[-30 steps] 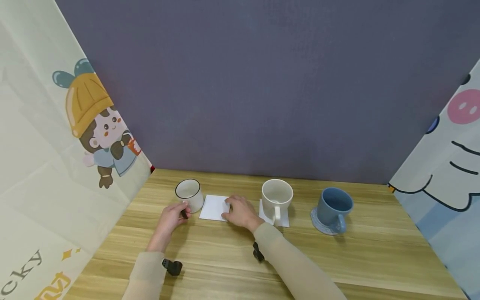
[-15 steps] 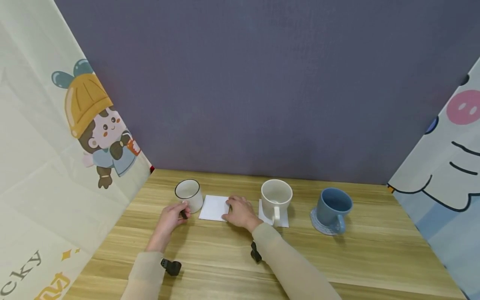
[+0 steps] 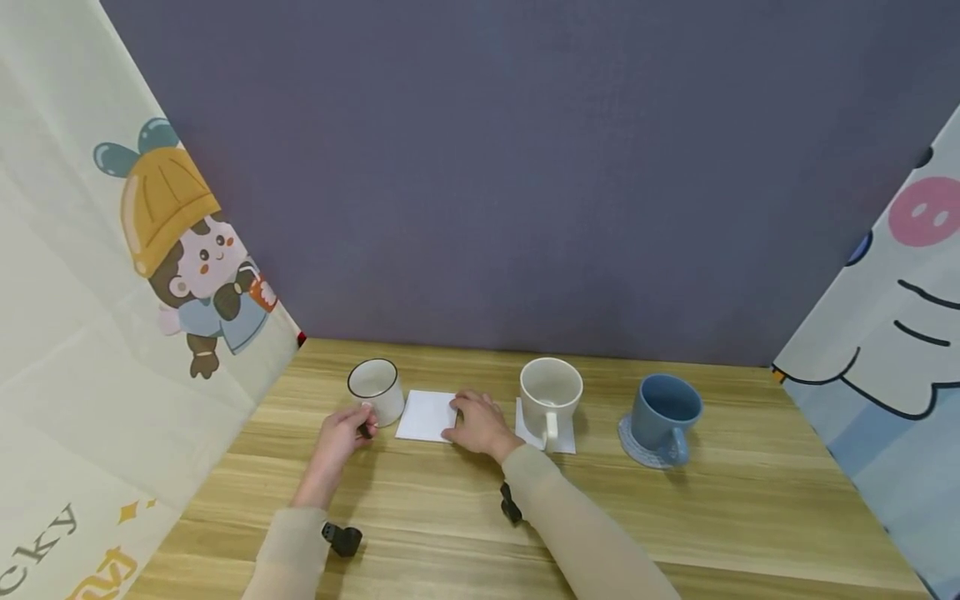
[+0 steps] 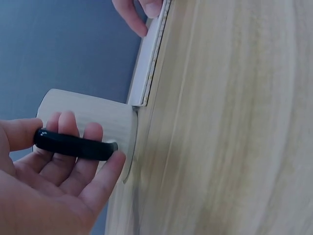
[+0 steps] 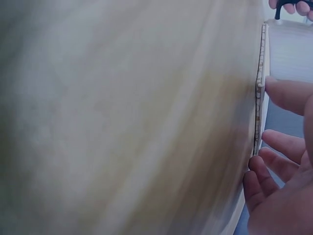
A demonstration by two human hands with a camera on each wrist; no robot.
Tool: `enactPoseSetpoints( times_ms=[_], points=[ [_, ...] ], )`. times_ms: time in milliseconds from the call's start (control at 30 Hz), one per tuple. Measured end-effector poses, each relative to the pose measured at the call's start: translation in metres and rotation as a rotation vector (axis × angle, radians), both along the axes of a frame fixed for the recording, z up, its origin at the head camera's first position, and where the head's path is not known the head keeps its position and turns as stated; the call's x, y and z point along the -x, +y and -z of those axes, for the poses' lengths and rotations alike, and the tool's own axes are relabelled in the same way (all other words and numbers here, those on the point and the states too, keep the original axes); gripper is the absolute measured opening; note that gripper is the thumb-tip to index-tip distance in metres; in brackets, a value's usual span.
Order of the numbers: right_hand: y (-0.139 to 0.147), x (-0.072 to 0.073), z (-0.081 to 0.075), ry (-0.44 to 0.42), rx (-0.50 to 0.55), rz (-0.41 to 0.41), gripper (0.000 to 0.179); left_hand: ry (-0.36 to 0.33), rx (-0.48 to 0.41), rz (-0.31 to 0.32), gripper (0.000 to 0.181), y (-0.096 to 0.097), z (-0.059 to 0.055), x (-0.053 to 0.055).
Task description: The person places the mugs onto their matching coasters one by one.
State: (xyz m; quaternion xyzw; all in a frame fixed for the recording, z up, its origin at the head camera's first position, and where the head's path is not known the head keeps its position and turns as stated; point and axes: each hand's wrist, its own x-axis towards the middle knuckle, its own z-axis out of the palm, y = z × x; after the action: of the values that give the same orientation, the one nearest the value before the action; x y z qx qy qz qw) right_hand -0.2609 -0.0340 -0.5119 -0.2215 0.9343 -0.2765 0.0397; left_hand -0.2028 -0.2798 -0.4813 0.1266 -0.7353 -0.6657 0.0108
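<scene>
My left hand (image 3: 341, 437) grips the black handle (image 4: 73, 146) of a white enamel-style mug (image 3: 387, 402) with a dark rim. The mug stands upright at the left, right beside a square white coaster (image 3: 423, 415). At that coaster's right end is my right hand (image 3: 480, 427), its thumb on the near edge and its curved fingers around the right side. From the right wrist view, the coaster (image 5: 259, 105) appears edge-on as a thin slab, and the lower fingertips (image 5: 252, 178) sit past its end, close to the wood.
Right of my right hand, a cream mug (image 3: 551, 392) stands on another white square coaster (image 3: 567, 440). Farther right, a blue mug (image 3: 663, 412) stands on a round blue lacy coaster (image 3: 637, 454). A dark panel (image 3: 480, 183) rises behind the wooden table (image 3: 420, 517); printed curtains flank it.
</scene>
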Motion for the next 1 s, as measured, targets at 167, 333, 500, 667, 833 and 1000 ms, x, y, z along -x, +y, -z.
enactPoseSetpoints(
  times_ms=[167,333,500,667,833,1000],
  points=[
    [-0.001,-0.001,0.0,-0.006,-0.005,0.003,0.059,0.023,-0.018,-0.034,0.033,0.002,0.0,-0.003],
    [-0.001,-0.002,0.0,-0.013,0.003,0.012,0.059,0.037,-0.018,-0.056,0.033,0.005,-0.002,-0.006],
    [-0.001,-0.002,0.002,-0.017,0.017,0.014,0.059,0.034,0.004,-0.075,0.033,0.007,-0.006,-0.008],
    [-0.001,-0.002,0.002,-0.011,0.016,0.026,0.059,0.038,0.003,-0.054,0.034,0.009,-0.011,-0.01],
    [-0.001,-0.004,0.001,-0.008,0.013,0.026,0.06,0.047,0.003,-0.056,0.034,0.013,-0.014,-0.011],
    [-0.001,-0.004,-0.001,-0.007,0.006,0.031,0.06,0.084,-0.001,-0.047,0.033,0.02,-0.018,-0.012]
  ],
)
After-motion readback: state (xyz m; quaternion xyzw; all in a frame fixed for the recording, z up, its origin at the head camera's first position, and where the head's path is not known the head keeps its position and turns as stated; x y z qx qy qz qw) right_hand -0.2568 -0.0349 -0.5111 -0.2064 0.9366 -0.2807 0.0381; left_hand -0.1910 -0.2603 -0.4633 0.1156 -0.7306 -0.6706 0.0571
